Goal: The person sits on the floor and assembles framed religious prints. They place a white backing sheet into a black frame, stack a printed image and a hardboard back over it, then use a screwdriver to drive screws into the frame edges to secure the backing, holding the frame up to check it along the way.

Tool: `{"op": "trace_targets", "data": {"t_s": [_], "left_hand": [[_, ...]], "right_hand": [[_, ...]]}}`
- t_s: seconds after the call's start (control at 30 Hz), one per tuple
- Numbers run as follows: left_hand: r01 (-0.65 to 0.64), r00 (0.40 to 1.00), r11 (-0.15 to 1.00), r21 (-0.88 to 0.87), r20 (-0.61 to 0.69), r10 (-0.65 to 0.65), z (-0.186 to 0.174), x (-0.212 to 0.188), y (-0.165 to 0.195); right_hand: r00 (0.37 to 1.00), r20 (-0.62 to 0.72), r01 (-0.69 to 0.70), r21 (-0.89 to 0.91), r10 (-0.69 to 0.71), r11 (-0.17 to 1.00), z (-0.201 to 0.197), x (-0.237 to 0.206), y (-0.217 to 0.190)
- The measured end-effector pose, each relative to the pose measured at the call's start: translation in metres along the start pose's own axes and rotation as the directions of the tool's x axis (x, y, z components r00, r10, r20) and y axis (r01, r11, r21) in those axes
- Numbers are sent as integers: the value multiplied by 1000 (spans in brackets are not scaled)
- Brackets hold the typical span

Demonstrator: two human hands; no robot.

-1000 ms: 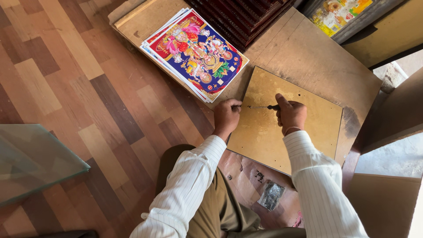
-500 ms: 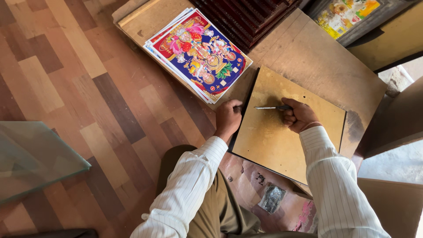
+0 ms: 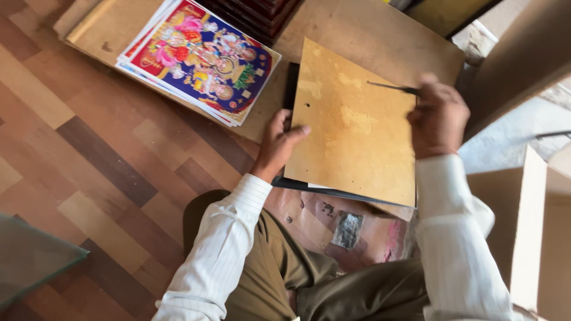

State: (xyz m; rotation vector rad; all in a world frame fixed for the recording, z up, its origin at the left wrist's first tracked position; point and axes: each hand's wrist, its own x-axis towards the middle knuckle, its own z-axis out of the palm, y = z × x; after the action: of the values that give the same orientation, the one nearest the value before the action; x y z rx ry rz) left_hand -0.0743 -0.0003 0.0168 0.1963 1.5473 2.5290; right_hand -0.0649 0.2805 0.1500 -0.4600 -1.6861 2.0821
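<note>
My left hand grips the left edge of the brown backing board, thumb on top. My right hand is closed on a thin tool, pointing left across the board's far right corner. The board lies on the counter, between both hands.

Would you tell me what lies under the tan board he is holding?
A dark frame edge shows beneath the tan board, along its left and bottom edges; the rest is covered.
</note>
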Motion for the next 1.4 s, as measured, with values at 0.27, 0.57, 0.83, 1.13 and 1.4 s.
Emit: {"op": "trace_targets", "data": {"t_s": [0.27,0.57,0.83,1.13,1.4], "left_hand": [[2,999,941,-339,-44,-18,-9,6,20],[-88,995,890,-447,-77,59,-31,-17,55],[-208,959,919,-335,-256,124,-105,-40,88],[-287,794,932,-223,-599,101,-185,-154,95],[-379,704,884,-273,-705,84,-223,-157,68]], "right_hand": [[886,380,456,-814,-266,359,-108,-198,-44],[863,470,473,-880,-184,-32,-83,-136,64],[854,514,516,-856,-78,6,-70,-118,77],[810,565,563,-824,-155,-65,-63,-121,84],[769,608,624,-781,-196,28,-55,-128,92]]}}
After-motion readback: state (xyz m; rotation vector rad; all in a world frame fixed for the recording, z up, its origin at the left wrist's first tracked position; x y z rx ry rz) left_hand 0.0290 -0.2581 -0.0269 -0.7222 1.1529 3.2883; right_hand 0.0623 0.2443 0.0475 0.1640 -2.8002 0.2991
